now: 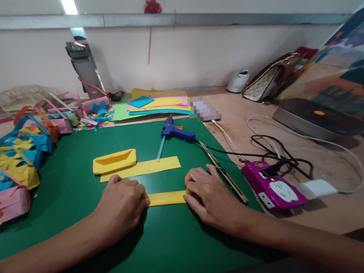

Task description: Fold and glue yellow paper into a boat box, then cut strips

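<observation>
A narrow yellow paper strip (166, 198) stretches between my two hands, low over the green mat (170, 246). My left hand (122, 203) is closed on its left end, fingers curled in. At the other end, my right hand (207, 194) pinches the strip with thumb and fingers. Just beyond lies a flat yellow paper strip (152, 166), and a folded yellow paper box (114, 162) rests at its left end. A blue glue gun (176, 130) lies behind, its clear glue stick pointing toward the flat strip.
Finished paper baskets (4, 202) line the left side. Coloured paper sheets (160, 101) are stacked at the back, beside a phone (205, 109). A box cutter (228, 177) lies right of my right hand. Farther right, a purple power strip (273, 187) sits among cables.
</observation>
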The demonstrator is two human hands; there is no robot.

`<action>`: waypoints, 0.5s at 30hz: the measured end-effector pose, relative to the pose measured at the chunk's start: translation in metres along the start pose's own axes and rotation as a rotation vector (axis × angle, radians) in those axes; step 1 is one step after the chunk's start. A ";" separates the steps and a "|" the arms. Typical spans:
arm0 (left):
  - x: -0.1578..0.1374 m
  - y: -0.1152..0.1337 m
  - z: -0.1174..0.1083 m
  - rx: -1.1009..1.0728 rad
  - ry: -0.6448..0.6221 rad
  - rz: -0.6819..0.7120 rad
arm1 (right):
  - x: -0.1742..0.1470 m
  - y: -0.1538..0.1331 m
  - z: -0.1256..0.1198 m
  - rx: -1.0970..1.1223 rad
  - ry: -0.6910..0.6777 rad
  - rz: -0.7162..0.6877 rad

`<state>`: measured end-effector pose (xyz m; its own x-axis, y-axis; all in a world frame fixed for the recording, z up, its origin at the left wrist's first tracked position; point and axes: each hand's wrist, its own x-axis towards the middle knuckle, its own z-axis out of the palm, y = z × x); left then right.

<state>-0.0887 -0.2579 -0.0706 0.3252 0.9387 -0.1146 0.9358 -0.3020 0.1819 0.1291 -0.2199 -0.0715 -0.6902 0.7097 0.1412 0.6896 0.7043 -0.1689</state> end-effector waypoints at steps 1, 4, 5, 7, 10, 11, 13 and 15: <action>0.000 0.000 -0.001 0.011 0.000 0.000 | 0.000 0.001 0.001 0.001 0.012 -0.002; 0.001 0.000 -0.003 0.030 -0.006 -0.007 | -0.001 0.002 0.003 0.007 0.050 -0.012; 0.001 0.000 -0.004 0.024 -0.014 -0.009 | -0.002 0.003 0.004 0.012 0.056 -0.016; 0.000 -0.002 -0.006 -0.008 -0.037 0.002 | -0.003 0.003 0.004 0.024 0.055 -0.022; 0.000 -0.005 -0.009 -0.068 -0.066 0.022 | -0.003 0.003 0.003 0.041 0.052 -0.022; 0.001 -0.006 -0.009 -0.081 -0.070 0.026 | -0.003 0.003 0.003 0.045 0.052 -0.022; 0.001 -0.009 -0.008 -0.105 -0.085 0.035 | -0.003 0.003 0.003 0.051 0.047 -0.023; 0.002 -0.011 -0.008 -0.128 -0.100 0.054 | -0.003 0.003 0.003 0.055 0.039 -0.020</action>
<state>-0.0991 -0.2512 -0.0654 0.3929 0.8983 -0.1967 0.8935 -0.3223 0.3128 0.1325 -0.2196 -0.0750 -0.6940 0.6964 0.1828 0.6618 0.7170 -0.2192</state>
